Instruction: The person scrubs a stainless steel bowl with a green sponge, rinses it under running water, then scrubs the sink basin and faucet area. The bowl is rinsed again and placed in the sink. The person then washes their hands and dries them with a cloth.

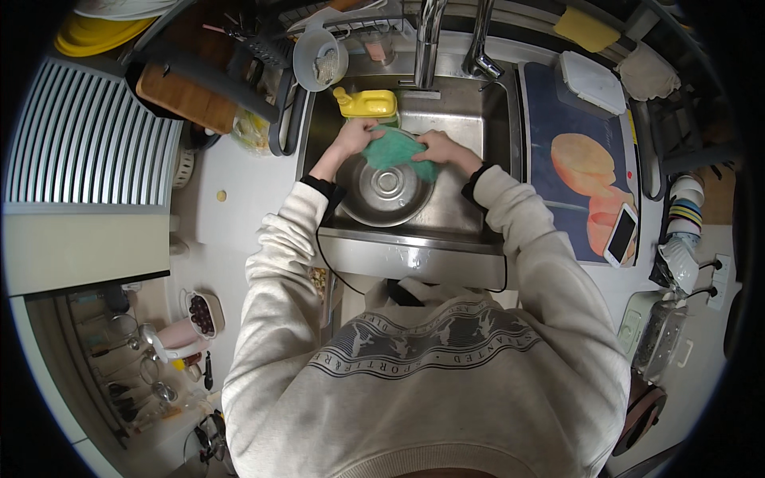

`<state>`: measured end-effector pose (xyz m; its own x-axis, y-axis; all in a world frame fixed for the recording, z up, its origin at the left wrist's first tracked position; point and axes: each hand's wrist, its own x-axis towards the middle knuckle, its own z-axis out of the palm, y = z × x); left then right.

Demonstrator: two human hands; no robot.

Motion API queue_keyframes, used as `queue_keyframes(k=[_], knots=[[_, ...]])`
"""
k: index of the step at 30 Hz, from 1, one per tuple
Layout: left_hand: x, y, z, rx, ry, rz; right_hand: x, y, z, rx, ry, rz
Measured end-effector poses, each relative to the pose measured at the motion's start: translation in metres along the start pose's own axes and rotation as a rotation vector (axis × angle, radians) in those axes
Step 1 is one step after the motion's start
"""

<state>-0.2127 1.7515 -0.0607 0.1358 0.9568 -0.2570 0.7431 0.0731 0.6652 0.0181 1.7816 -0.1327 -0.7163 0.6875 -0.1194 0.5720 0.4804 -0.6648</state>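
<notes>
A green cloth [391,149] is stretched between my two hands over a round metal basin [382,203] in the stainless steel sink [466,209]. My left hand [357,137] grips the cloth's upper left part. On the other side, my right hand [439,148] pinches its right part, and a corner hangs down below the fingers. The cloth covers the basin's upper rim. Behind my left hand a yellow bottle [373,103] lies or stands at the back of the sink; which of these I cannot tell. A chrome faucet [426,54] rises at the sink's back edge.
A translucent plastic jug [320,60] is at the back left of the sink. To the right, a patterned mat [550,191] bears a lidded plastic container [591,83] and a white phone [621,235]. A wooden cutting board [185,95] stands in a rack at the left.
</notes>
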Motion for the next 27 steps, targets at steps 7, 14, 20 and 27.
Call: queue_keyframes(k=[7,14,20,27], knots=[[0.025,-0.094,0.068,0.679,0.086,-0.067,0.047,0.002,0.109,-0.416,0.340,-0.150],[0.015,-0.133,0.137,0.344,-0.267,-0.409,0.048,0.050,0.220,-0.643,-0.176,0.010],[-0.003,-0.132,0.167,0.418,-0.483,-0.151,0.046,0.050,0.240,-0.301,-0.191,0.133],[0.050,-0.159,0.151,0.561,-0.183,-0.232,0.060,0.018,0.186,-0.642,0.072,0.129]])
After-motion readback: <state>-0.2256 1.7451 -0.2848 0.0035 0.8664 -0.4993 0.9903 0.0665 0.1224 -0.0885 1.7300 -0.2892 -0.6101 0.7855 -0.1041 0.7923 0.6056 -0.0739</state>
